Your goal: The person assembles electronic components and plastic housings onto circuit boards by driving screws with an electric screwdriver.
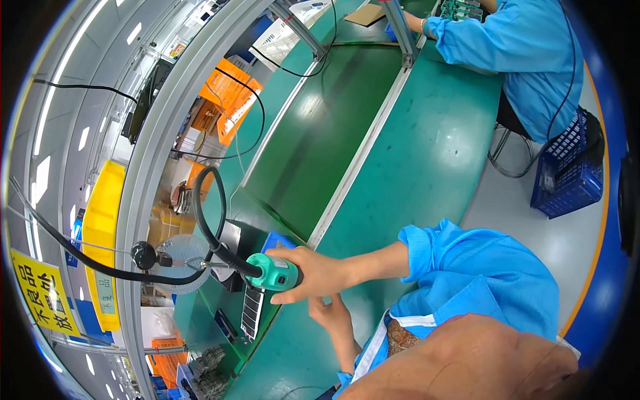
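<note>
A green electric screwdriver (pixel 272 272) hangs on a spring balancer (pixel 144 256), with a thick black cable (pixel 220 248) leading into its top. My right hand (pixel 310 272) is wrapped round its body; the tip is out of sight. Just below and nearer to me, over the green bench (pixel 427 147), is my left hand (pixel 335 325). Its fingers are curled with the thumb toward them; whatever they may hold cannot be made out. Beside the screwdriver lies a pale strip with dark rectangles (pixel 251 312). A blue bin (pixel 277 241) is partly hidden behind my right hand.
A dark green conveyor belt (pixel 320 120) runs along the bench between metal rails. A grey frame post (pixel 150 173) and loose cables cross at the left, near a yellow bin (pixel 105 233). A co-worker in blue (pixel 493 40) sits far right, by a blue basket (pixel 567 175).
</note>
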{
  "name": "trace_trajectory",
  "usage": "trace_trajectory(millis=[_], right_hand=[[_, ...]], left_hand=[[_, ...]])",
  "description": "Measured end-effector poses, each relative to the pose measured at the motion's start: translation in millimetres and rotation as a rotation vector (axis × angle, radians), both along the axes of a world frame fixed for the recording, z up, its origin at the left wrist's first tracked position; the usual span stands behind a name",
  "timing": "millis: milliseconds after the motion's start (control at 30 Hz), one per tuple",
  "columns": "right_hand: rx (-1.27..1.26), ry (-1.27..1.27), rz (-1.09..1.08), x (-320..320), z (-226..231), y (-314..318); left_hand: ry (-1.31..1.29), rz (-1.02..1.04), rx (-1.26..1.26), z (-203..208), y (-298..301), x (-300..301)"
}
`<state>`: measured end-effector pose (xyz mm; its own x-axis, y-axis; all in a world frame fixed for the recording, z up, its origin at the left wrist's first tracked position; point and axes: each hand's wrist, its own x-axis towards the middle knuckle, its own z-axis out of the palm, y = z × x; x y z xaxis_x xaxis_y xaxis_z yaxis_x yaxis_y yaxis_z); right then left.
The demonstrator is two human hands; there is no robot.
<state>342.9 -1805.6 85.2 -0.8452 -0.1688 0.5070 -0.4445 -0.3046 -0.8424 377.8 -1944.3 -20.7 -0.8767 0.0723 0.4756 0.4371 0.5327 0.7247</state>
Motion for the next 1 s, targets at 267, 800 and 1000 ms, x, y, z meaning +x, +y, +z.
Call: trace_trajectory(millis=[267,800,1000], right_hand=[[-0.004,-0.019,0.062,4,2,-4],[0.018,0.006,0.121,3,-2,-10],[0.034,0.04,0.098,6,-2,-13]], left_hand=[[0.017,0.004,0.017,1,-2,6],[0.082,-0.015,-0.134,4,-4,11],[0.143,-0.016,-0.172,2,-6,11]])
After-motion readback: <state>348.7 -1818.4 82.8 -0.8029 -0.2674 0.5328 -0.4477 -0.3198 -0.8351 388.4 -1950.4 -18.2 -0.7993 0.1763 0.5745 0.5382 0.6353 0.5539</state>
